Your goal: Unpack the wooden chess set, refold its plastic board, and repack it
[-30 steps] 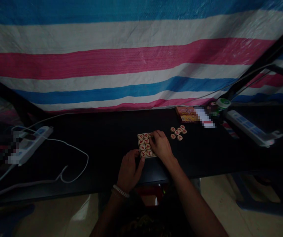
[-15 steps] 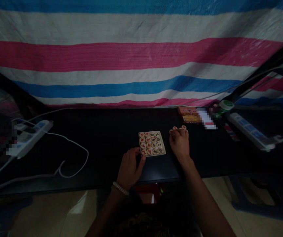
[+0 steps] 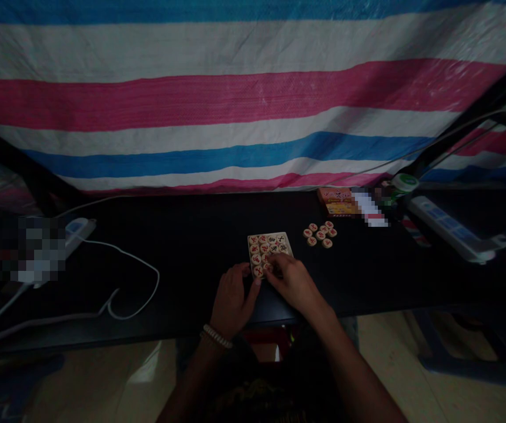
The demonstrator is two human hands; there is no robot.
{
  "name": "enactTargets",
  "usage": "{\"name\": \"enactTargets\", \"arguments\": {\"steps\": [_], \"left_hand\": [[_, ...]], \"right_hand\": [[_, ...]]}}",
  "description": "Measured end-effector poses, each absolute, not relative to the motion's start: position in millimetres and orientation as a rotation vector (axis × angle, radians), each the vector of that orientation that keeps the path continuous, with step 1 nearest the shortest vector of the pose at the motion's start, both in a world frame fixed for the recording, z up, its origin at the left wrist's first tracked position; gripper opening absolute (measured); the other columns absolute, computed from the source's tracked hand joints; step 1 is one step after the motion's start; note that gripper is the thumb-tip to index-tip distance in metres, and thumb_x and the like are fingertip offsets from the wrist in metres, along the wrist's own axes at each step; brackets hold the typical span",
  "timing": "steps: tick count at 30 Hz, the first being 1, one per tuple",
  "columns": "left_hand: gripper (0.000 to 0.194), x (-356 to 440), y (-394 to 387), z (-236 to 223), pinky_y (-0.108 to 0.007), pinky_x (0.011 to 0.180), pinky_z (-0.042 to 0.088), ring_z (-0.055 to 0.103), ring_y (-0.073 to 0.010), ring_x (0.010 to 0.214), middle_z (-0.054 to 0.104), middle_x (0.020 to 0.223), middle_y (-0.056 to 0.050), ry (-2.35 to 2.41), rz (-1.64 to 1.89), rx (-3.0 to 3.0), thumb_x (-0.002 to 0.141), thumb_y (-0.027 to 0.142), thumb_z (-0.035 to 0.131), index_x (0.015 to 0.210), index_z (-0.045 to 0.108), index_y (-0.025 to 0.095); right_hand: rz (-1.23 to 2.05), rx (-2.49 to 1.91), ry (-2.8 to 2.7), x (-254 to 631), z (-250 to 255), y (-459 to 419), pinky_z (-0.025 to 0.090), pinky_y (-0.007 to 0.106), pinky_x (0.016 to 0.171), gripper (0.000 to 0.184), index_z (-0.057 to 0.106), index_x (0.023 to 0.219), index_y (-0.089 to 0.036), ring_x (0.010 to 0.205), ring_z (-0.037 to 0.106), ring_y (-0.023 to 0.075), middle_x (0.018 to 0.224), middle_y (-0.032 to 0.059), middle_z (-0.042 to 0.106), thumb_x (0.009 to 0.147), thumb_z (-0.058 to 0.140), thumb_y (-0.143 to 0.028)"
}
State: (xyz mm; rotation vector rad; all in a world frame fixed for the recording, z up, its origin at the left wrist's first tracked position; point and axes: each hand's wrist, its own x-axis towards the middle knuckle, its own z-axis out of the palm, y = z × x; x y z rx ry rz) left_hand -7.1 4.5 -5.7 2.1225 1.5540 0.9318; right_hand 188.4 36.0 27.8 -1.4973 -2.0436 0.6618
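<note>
A small square wooden tray [image 3: 270, 254] on the black table holds round wooden Chinese chess pieces with red and dark characters. My right hand [image 3: 292, 282] reaches over its near right part, fingertips among the pieces and hiding some of them. Whether those fingers pinch a piece, I cannot tell. My left hand [image 3: 234, 301] rests just off the tray's near left corner, fingers spread, thumb beside the rim. Several loose chess pieces [image 3: 318, 234] lie in a cluster on the table to the tray's right, untouched.
The black table [image 3: 191, 276] runs beneath a pink, white and blue striped tarp [image 3: 235, 106]. Power strips lie at the left [image 3: 79, 228] and right [image 3: 451, 229], with a white cable [image 3: 133, 258] on the left. An orange box [image 3: 336, 201] and a green-lidded jar [image 3: 405, 183] stand at the back right.
My right hand has moved left from the loose pieces, which it covered, to over the tray. The loose cluster now shows fully. My left hand has stayed almost still.
</note>
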Motion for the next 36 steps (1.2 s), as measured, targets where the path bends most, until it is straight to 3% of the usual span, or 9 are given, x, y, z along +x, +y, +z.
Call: {"name": "enactTargets", "arguments": {"steps": [5,11,18,21,24,29,36], "left_hand": [[0.034,-7,4,-5,-0.049,0.095,0.056,0.069,-0.0287,0.105,0.069,0.114,-0.012,1.560,0.943,2.107,0.109,0.041,0.052,0.133,0.053,0.018],[0.032,-5,3,-2,-0.049,0.093,0.057,0.069,-0.0286,0.103,0.069,0.111,-0.012,1.550,0.947,2.126,0.110,0.041,0.050,0.129,0.054,0.016],[0.033,-6,5,-3,-0.049,0.092,0.057,0.069,-0.0284,0.102,0.069,0.112,-0.012,1.557,0.925,2.119,0.109,0.042,0.051,0.131,0.054,0.018],[0.034,-7,6,-4,-0.049,0.092,0.057,0.069,-0.0285,0.101,0.069,0.111,-0.012,1.557,0.924,2.126,0.109,0.043,0.050,0.131,0.053,0.017],[0.034,-7,6,-5,-0.050,0.093,0.057,0.068,-0.0285,0.102,0.069,0.111,-0.012,1.553,0.925,2.144,0.110,0.043,0.050,0.132,0.053,0.017],[0.033,-7,5,-6,-0.049,0.094,0.056,0.068,-0.0283,0.103,0.069,0.112,-0.012,1.558,0.930,2.125,0.109,0.042,0.051,0.132,0.052,0.018],[0.032,-7,4,-4,-0.049,0.094,0.057,0.068,-0.0281,0.103,0.068,0.113,-0.012,1.556,0.925,2.116,0.109,0.041,0.052,0.132,0.052,0.018]], "right_hand": [[0.456,-1.406,-2.093,198,29,31,0.060,0.038,0.088,0.012,0.069,0.108,-0.020,0.098,0.072,0.0250,0.105,0.0102,0.075,0.100,0.061,-0.024],[0.207,-1.636,-1.859,259,8,39,0.059,0.042,0.082,0.020,0.071,0.098,-0.019,0.086,0.069,0.0256,0.095,0.0099,0.071,0.102,0.057,-0.032],[-0.133,-1.791,-1.701,285,-4,44,0.057,0.055,0.094,0.028,0.078,0.105,-0.018,0.112,0.062,0.0347,0.123,0.0199,0.064,0.104,0.055,-0.033],[-0.049,-1.658,-1.715,254,7,40,0.056,0.055,0.100,0.026,0.075,0.116,-0.019,0.116,0.061,0.0337,0.125,0.0189,0.063,0.103,0.056,-0.032],[0.268,-1.447,-1.889,217,14,39,0.057,0.049,0.105,0.026,0.070,0.124,-0.024,0.121,0.063,0.0299,0.128,0.0138,0.065,0.100,0.063,-0.031],[0.543,-1.356,-1.962,182,15,47,0.059,0.043,0.099,0.015,0.072,0.108,-0.024,0.115,0.067,0.0262,0.117,0.0093,0.071,0.098,0.063,-0.018],[0.274,-1.492,-1.691,230,9,41,0.058,0.042,0.092,0.009,0.071,0.103,-0.023,0.101,0.067,0.0261,0.104,0.0090,0.071,0.098,0.066,-0.028]]}}
